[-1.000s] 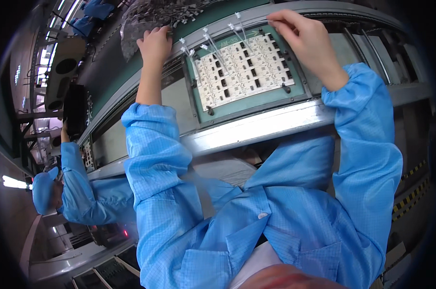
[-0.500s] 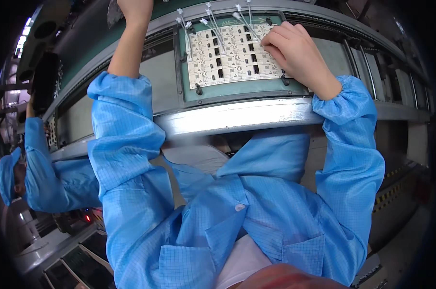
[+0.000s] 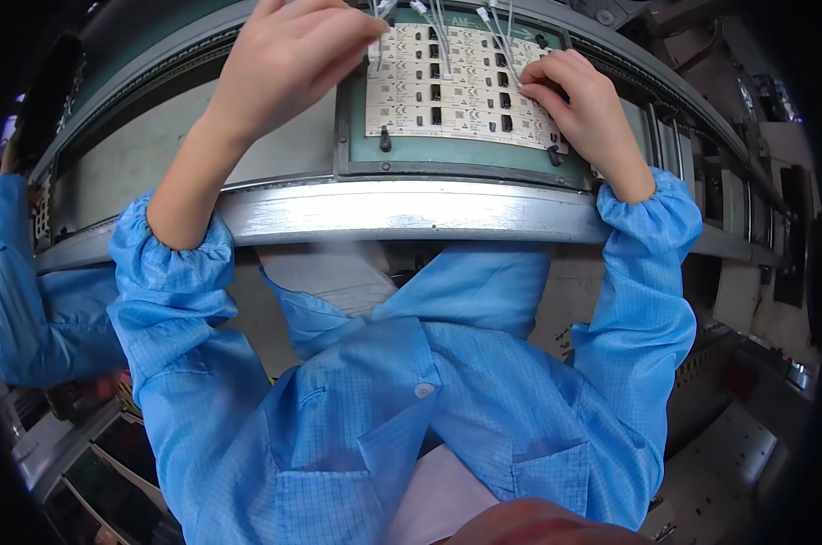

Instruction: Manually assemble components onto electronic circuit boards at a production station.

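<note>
1 white wire is pinched by the right hand. Left of that hand, 1 white panel is marked with small print and square codes; 2 columns of black connectors are exposed. Whether anything is held by the left hand cannot be told.

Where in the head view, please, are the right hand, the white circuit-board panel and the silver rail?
Right hand (image 3: pixel 585 107): head view, on its middle.
White circuit-board panel (image 3: pixel 470 94): head view, near its middle.
Silver rail (image 3: pixel 411 209): head view, on its shiny surface.
</note>
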{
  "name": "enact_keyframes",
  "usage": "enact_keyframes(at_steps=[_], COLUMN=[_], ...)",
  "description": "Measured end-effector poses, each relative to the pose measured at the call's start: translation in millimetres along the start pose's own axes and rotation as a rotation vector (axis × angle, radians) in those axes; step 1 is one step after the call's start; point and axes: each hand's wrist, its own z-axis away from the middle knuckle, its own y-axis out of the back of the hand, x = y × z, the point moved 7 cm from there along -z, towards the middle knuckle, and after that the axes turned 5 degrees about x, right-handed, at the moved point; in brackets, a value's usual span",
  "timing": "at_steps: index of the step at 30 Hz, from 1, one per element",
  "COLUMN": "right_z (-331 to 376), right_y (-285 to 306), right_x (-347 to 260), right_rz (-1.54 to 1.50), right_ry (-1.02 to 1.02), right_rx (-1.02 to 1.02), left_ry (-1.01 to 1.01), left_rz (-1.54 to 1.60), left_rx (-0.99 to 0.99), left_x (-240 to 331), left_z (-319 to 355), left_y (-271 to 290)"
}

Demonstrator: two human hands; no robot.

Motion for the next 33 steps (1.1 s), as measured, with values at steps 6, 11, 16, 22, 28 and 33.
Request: enact_keyframes(at_steps=[6,11,16,22,28,33], right_z=[-7.2,-9.6,-14.0,-21.6,-0.7,8.4], right_y=[-4.0,-2.9,-1.9,-11.8,-4.6,1.4], right_x=[10.9,12.2,3.8,-29.9,-35.6,-33.2], right_rz=[-0.027,-0.037,0.096,0.35,0.319,0.232], right_ry=[-0.209,-0.243,-0.2,-0.052,-0.117,-0.189], right_rx=[-0.091,-0.176,-0.21,-0.183,-0.112,-0.24], left_ry=[0.361,0.408,0.491,0.48,0.639,0.448], left_rz=[0.151,0.112,0.136,0.111,-0.285,-0.478], left_rx=[-0.086,-0.173,-0.206,-0.258,-0.637,-0.701], left_x=[-4.7,-1.5,7.3,8.0,2.1,15.7], left_z=[-1.0,0.5,-21.0,-15.2,-8.0,-14.4], left_y=[-2.7,-3.4,-1.8,-2.2,-10.5,-14.8])
